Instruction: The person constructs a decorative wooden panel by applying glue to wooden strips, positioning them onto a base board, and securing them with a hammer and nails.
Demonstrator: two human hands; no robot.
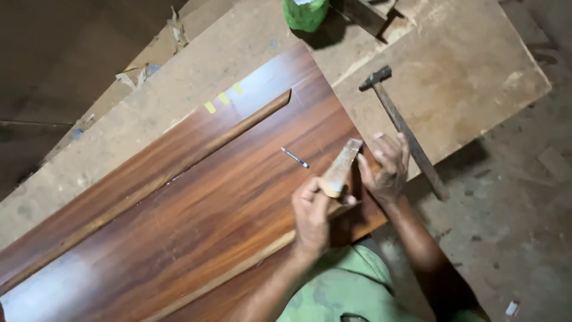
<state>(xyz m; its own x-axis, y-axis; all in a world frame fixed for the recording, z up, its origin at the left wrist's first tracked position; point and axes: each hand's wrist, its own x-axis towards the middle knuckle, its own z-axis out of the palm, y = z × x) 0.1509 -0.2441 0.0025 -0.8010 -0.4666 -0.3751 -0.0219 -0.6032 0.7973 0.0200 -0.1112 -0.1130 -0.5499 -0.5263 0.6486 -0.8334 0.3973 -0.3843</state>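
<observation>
While left hand [311, 216] grips wooden block [341, 168] on laminate panel [196, 209] | right hand [387, 167] holds hammer [405, 132]

— What is the person wearing?

— A light green top with a faint, darker mottled pattern; it shows at the bottom edge of the view, and the cloth looks soft and a little creased.

— Sleeves?

— None reach the forearms. Both arms are bare from above the elbow down to the left hand [311, 216] and the right hand [387, 168].

— Gloves, rings, a watch?

— Both hands are bare. A small dark curved shape sits on the top's front; what it is cannot be told.
</observation>
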